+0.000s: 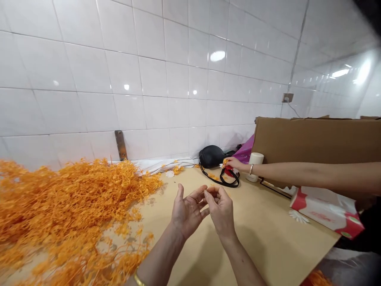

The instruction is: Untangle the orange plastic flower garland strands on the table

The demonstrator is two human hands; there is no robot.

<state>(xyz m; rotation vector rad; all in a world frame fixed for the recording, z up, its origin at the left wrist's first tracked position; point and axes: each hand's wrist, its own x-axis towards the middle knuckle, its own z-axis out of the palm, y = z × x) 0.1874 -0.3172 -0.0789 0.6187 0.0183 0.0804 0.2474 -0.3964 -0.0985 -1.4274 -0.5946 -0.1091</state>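
My left hand (188, 210) and my right hand (220, 210) meet above the wooden table (268, 238), fingertips touching. The left hand's palm is turned up with its fingers spread. My right hand's fingers curl in a pinch around a tiny orange piece (212, 189), barely visible. A big heap of orange plastic flower sprigs (68, 206) covers the table's left side, within a hand's width of my left forearm.
Another person's arm (303, 174) reaches in from the right, its hand (233, 163) holding orange bits near a black bag (212, 155). A white cup (254, 166), a cardboard box (315, 139) and a red-and-white packet (327, 210) stand at the right. A white tiled wall is behind.
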